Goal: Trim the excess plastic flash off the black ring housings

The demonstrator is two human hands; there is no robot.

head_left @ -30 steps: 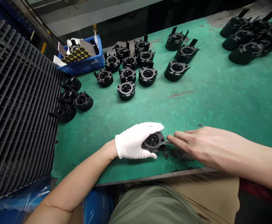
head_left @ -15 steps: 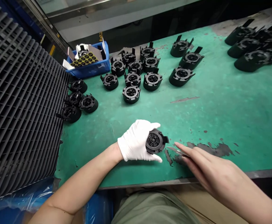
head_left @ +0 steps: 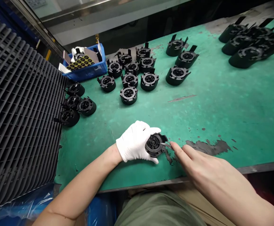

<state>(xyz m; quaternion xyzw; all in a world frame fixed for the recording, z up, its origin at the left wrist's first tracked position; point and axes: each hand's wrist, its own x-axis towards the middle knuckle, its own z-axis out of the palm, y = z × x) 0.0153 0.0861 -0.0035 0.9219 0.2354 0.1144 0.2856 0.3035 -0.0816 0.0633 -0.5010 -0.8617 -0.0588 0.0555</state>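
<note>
My left hand point(head_left: 134, 142), in a white glove, curls around a round black plastic part point(head_left: 153, 143). The part's ribbed inner face with a central hub is turned up, and a tab sticks out at its upper right. Bare, my right hand point(head_left: 198, 163) pinches a slim, pointed silver metal tool point(head_left: 167, 145). The tool's tip lies over the face of the part, right of the hub; I cannot tell whether it touches. My fingers hide the rest of the tool, so its exact kind does not show.
Several similar black parts point(head_left: 128, 95) stand on the green mat point(head_left: 137, 114), with more at the left point(head_left: 87, 106) and far right point(head_left: 246, 58). A blue bin point(head_left: 87, 72) holds a yellow sheet with black discs. A stack of grey grid trays point(head_left: 26, 110) borders the left.
My right hand has moved left and slightly up, bringing the tool's tip from beside the black part to over its face. My left hand keeps its hold. The view has shifted slightly.
</note>
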